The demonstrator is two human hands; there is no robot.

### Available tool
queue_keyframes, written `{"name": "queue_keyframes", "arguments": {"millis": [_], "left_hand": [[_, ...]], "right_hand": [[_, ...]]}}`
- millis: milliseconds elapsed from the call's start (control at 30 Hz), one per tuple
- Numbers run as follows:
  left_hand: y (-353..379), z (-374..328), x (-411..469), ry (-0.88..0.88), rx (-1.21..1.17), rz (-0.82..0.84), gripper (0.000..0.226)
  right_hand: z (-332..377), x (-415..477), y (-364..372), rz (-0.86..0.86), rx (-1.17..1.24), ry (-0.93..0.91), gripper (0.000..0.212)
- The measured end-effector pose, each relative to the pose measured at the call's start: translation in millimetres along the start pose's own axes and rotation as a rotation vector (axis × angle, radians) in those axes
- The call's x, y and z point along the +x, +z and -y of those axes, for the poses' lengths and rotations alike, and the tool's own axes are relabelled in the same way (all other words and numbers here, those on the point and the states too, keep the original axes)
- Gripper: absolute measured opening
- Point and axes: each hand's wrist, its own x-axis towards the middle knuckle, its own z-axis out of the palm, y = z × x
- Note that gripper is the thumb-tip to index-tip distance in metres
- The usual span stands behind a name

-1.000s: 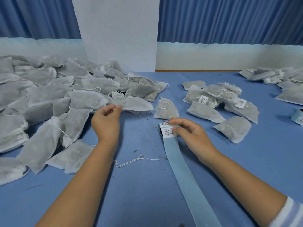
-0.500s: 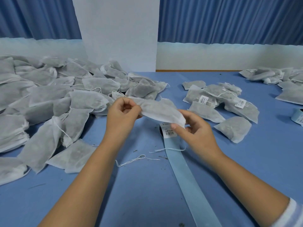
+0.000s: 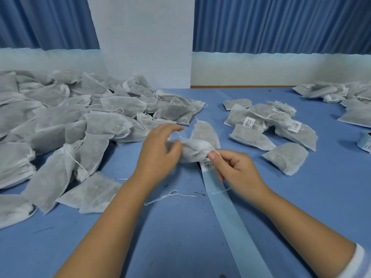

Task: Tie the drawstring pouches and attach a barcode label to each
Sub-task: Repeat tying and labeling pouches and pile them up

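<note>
Over the blue counter [image 3: 180,233], the left hand [image 3: 158,152] grips a pouch [image 3: 193,150] lying crosswise, mouth pointing right, where fingers [image 3: 213,157] of the right hand [image 3: 235,168] pinch its drawstring [image 3: 218,153].

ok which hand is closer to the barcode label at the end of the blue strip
Right. The right hand pinches a drawstring just beside the barcode label; the left hand holds the pouch farther off, up and left of it.

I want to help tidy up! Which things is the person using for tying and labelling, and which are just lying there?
In use: left hand, right hand, pouch, drawstring, barcode label, label strip, untied pouch pile.
Lying about: loose string, pale blue roll, dark crumbs.
</note>
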Motion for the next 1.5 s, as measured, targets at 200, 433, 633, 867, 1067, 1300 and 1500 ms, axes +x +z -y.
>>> {"name": "queue_keyframes", "arguments": {"millis": [200, 433, 633, 867, 1067, 1300, 1500], "left_hand": [[9, -28, -12, 0.362, 0.019, 0.339, 0.032], [-11, -17, -5, 0.000, -0.223, 0.435, 0.008], [-21, -20, -4, -0.170, -0.249, 0.634, 0.014], [-25, -21, -2, -0.302, -0.454, 0.702, 0.020], [-14, -31, -8, -0.321, -0.692, 0.623, 0.015], [-5, -25, -6, -0.444, -0.703, 0.379, 0.016], [-15, -21, -4, -0.308, -0.338, 0.622, 0.018]], "right_hand": [[4, -4, 1, 0.125, 0.066, 0.018, 0.047], [10, -3, -5, 0.209, 0.241, 0.120, 0.037], [12, -2, -7, 0.123, 0.303, 0.113, 0.032], [9, 1, -4, -0.195, 0.128, -0.043, 0.012], [5, -5, 1, -0.216, -0.049, -0.185, 0.010], [-7, -5, 4, -0.107, -0.341, -0.325, 0.007], [-1, -4, -3, -0.184, -0.281, -0.369, 0.010]]}}
